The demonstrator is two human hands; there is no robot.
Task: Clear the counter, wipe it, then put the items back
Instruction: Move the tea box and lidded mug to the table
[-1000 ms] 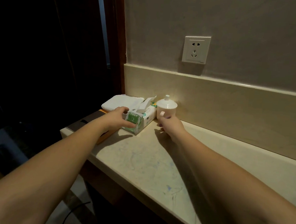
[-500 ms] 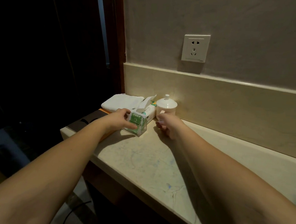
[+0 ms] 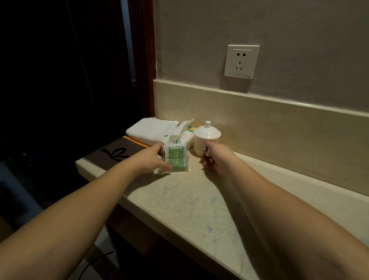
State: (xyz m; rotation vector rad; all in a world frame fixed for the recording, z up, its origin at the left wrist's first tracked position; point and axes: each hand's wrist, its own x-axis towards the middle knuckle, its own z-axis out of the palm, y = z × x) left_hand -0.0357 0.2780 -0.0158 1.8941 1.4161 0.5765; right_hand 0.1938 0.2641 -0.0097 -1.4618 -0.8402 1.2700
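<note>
Head view: my left hand (image 3: 153, 159) grips the green tissue pack (image 3: 175, 160) at its near end, on the counter (image 3: 196, 204) just before the backsplash; soft, light, it'll squash, so I'd hold its sides. My right hand (image 3: 216, 160), fingers curled, touches the lidded white cup (image 3: 205, 141); fragile, slick, loose lid.

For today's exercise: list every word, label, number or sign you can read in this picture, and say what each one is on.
Nothing can be read for certain.
Green pack in the left hand: white print, too blurred.
Tissue pack: round green logo and small print, too blurred.
Dark box: a black bow-like mark, no letters.
Wall socket: tiny mark at corner, too small.
</note>
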